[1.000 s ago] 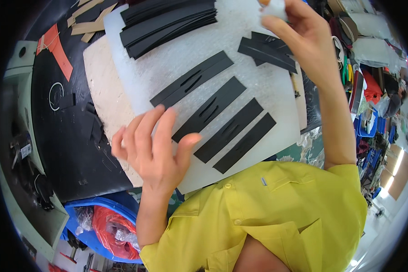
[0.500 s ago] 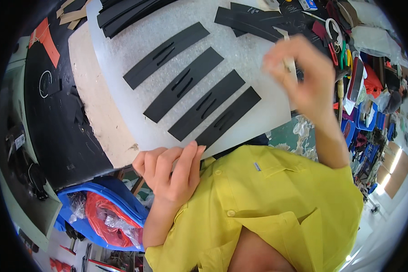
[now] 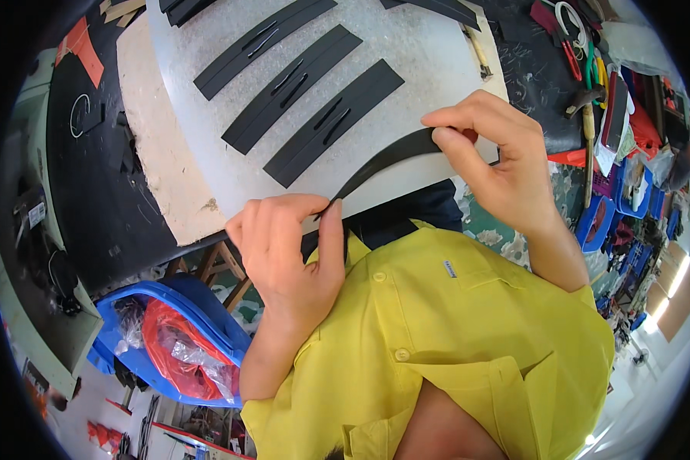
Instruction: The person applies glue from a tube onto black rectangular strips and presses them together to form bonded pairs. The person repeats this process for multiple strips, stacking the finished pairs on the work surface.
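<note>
A thin black strip [image 3: 379, 159] bows between my two hands at the near edge of the white board [image 3: 230, 46]. My left hand [image 3: 287, 245] pinches its left end between thumb and forefinger. At the other end, my right hand [image 3: 492, 157] grips it the same way. Beyond it lie three flat black strips, the nearest strip [image 3: 333, 124], a middle strip [image 3: 291, 90] and a farther strip [image 3: 264, 46], each with two slits or dark marks near its middle. A slim pale-handled tool [image 3: 479, 55] rests at the board's right edge.
Black pieces [image 3: 437, 9] lie at the far edge. A hammer [image 3: 588, 115], pliers [image 3: 571, 60] and other tools sit on the right of the black table [image 3: 84, 222]. Below left stands a blue bin [image 3: 230, 330] holding red and clear plastic.
My right hand has let go of the pale-handled tool and come down to the nearest strip. Both hands now hold that strip, lifted and bent. The view has shifted, so the board appears higher.
</note>
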A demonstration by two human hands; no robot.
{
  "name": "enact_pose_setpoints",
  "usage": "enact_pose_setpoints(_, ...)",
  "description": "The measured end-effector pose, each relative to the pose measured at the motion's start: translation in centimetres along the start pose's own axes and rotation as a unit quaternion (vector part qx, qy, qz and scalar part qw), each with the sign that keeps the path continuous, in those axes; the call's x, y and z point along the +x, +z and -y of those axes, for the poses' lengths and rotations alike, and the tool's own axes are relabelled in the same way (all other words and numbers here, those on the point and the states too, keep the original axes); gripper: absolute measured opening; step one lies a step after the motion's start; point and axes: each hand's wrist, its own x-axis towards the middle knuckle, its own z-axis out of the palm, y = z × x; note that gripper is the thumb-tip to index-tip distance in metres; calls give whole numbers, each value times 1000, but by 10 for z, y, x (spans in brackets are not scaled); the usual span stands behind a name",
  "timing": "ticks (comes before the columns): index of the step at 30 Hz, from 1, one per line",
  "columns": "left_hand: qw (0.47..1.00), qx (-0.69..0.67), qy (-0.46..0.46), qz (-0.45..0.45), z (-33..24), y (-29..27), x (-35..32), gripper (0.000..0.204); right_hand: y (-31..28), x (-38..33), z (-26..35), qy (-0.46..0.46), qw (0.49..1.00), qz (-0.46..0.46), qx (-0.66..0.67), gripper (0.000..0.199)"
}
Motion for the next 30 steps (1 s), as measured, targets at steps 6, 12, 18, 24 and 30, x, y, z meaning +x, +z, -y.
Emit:
enact_pose_setpoints(6,994,-79,40,-63,-2,26,2,22,27,-9,16,-138,981,-34,-132,28)
enact_pose_setpoints(12,991,-48,118,-29,6,22,3,33,30,-30,-7,-170,982,-17,-80,43)
enact_pose_setpoints(18,990,-41,133,-1,7,22,3,31,35,-36,-11,-179,976,11,-121,55)
enact_pose_setpoints(24,985,-35,167,-19,11,27,6,35,40,-37,-13,-200,967,0,-155,59)
enact_pose_setpoints(30,985,-29,166,-24,10,29,5,35,41,-37,-13,-206,961,4,-185,57)
